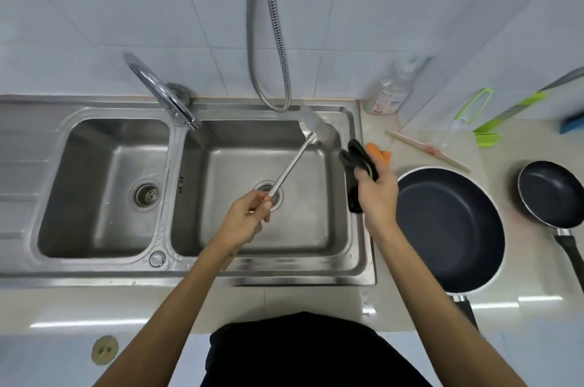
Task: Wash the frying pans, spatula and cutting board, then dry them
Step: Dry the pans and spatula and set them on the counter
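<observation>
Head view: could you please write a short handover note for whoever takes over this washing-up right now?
Left hand grips the spatula by its handle over the right sink basin. Right hand holds a dark cloth.
Big pan and small pan sit on the counter, right of the sink.
Done: cannot tell. Left: spatula, pans, cutting board (not spotted), then drying.

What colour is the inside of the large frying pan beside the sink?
Dark blue-black; the large frying pan shows best in the head view.
</observation>
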Demonstrator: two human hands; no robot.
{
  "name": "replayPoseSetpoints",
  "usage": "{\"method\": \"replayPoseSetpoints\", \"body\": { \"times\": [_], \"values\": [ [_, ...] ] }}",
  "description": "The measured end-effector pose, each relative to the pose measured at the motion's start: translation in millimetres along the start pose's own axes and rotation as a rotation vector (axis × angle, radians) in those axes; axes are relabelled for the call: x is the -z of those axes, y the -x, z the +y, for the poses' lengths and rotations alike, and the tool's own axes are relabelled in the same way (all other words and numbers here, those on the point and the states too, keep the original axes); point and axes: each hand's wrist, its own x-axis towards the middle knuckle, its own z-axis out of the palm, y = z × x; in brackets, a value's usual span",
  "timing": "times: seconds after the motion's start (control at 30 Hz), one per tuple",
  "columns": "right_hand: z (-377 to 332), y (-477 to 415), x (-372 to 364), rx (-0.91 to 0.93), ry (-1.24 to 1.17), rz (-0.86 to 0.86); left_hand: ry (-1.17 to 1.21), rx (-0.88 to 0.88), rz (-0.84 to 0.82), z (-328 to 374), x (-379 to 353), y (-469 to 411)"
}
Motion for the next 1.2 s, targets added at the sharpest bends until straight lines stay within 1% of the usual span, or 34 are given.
{"method": "replayPoseSetpoints", "body": {
  "times": [0.1, 0.13, 0.2, 0.27, 0.33, 0.4, 0.5, 0.53, 0.63, 0.67, 0.7, 0.77, 0.8, 0.9, 0.93, 1.03, 1.07, 1.1, 1.17, 1.2],
  "values": [
    [-41.5, -21.9, -2.5, 0.150, 0.080, 0.021, -0.028, -0.153, -0.022, 23.3, 3.4, 9.8],
    [-58.6, -26.4, -3.9, 0.231, 0.095, 0.021, -0.058, -0.213, -0.012, 31.1, 3.1, 9.9],
    [-91.3, -37.4, -6.9, 0.450, 0.162, -0.002, -0.113, -0.315, 0.024, 45.6, 2.0, 11.1],
    [-114.0, -49.1, -9.9, 0.633, 0.340, 0.005, -0.154, -0.399, 0.051, 58.5, 0.1, 14.7],
    [-126.5, -50.5, -13.5, 0.719, 0.489, 0.072, -0.214, -0.482, 0.085, 73.2, -1.2, 19.7],
    [-134.4, -35.0, -18.1, 0.805, 0.539, 0.133, -0.246, -0.540, 0.145, 87.5, 1.4, 21.8],
    [-140.2, -15.7, -18.1, 0.938, 0.595, 0.138, -0.262, -0.612, 0.197, 100.8, 7.6, 25.8],
    [-150.5, -19.5, -14.0, 0.937, 0.586, 0.135, -0.276, -0.637, 0.192, 101.9, 8.1, 29.3],
    [-185.3, -38.9, -2.5, 0.781, 0.504, 0.130, -0.285, -0.674, 0.148, 102.9, 7.6, 40.8],
    [-191.8, -34.9, -2.6, 0.774, 0.487, 0.132, -0.273, -0.675, 0.149, 105.8, 8.2, 41.9],
    [-196.0, -24.9, -4.8, 0.808, 0.483, 0.136, -0.255, -0.673, 0.158, 108.9, 10.0, 41.7],
    [-194.7, -11.7, -8.6, 0.936, 0.518, 0.129, -0.224, -0.690, 0.180, 115.2, 13.8, 40.9],
    [-198.3, -14.7, -6.7, 0.965, 0.528, 0.123, -0.225, -0.711, 0.179, 117.7, 14.4, 41.9],
    [-228.4, -36.9, 4.7, 0.833, 0.463, 0.185, -0.267, -0.756, 0.165, 126.1, 15.0, 46.6],
    [-234.8, -36.1, 6.3, 0.839, 0.453, 0.187, -0.269, -0.766, 0.170, 130.1, 16.1, 46.2],
    [-229.6, -18.6, 6.8, 1.081, 0.550, 0.118, -0.252, -0.784, 0.198, 142.1, 25.3, 42.0],
    [-230.5, -22.5, 11.8, 1.118, 0.560, 0.101, -0.264, -0.796, 0.197, 144.8, 27.5, 41.8],
    [-236.9, -29.7, 17.8, 1.078, 0.539, 0.120, -0.274, -0.801, 0.186, 145.9, 27.5, 42.6],
    [-245.1, -40.6, 24.5, 0.942, 0.419, 0.188, -0.247, -0.786, 0.158, 145.6, 22.0, 44.7],
    [-242.1, -36.8, 22.7, 0.951, 0.405, 0.193, -0.207, -0.765, 0.152, 145.9, 18.3, 45.7]
  ]
}}
